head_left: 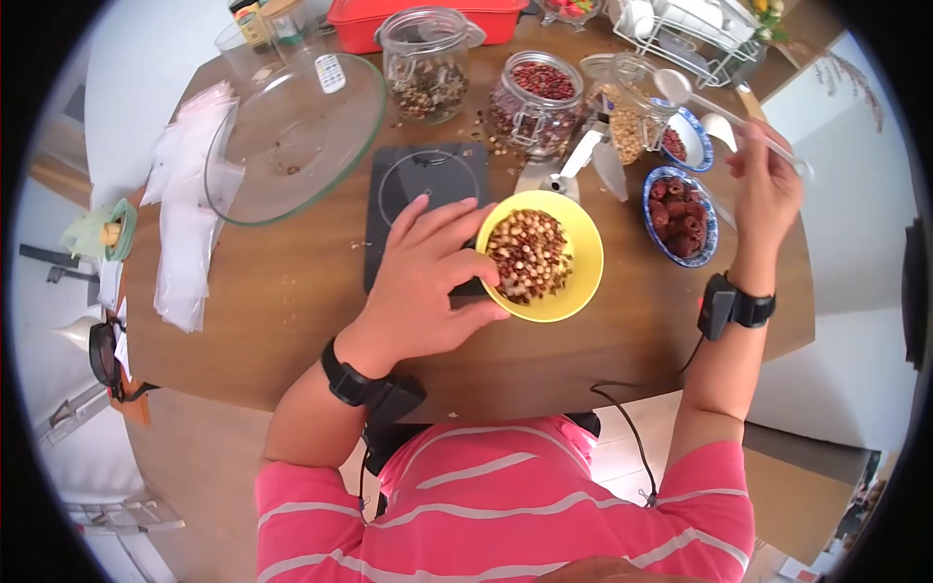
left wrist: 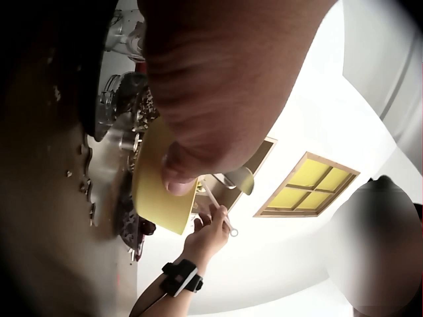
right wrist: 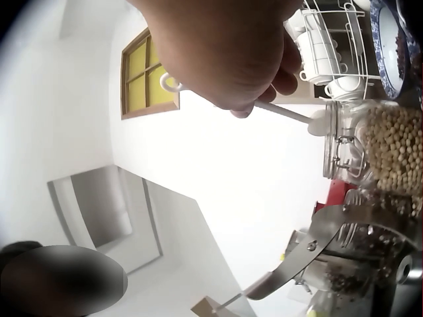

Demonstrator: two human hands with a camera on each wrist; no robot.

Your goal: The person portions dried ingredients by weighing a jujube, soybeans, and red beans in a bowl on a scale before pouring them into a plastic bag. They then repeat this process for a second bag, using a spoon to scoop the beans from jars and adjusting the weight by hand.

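Yellow bowl (head_left: 588, 255) is gripped by the left hand (head_left: 418, 282), thumb and index finger closed to a pinch at the near-left rim; bowl is touched by those fingers and sits between 2 and 3 o'clock from the hand's middle. Mixed beans (head_left: 528, 255) are held in it. White spoon (head_left: 714, 110) is pinched by the right hand (head_left: 768, 189), fingers closed round the handle, gap too hidden to tell. Spoon's long axis is run from 10 to 4 o'clock: head at 10 from the fingers, ring end at 4. Head is seen beside the mouth of the pale bean jar (head_left: 627, 126), jar at 9 to 10 o'clock from the right fingers; whether the rim is touched cannot be told. Yellow bowl is placed at 8 o'clock from the right fingers, well apart, left hand nearer. Blue-patterned bowl (head_left: 694, 260) is set nearer, also at 8. Black scale (head_left: 428, 165) is partly covered by the left hand, at 12 o'clock on the worktop (head_left: 292, 340).
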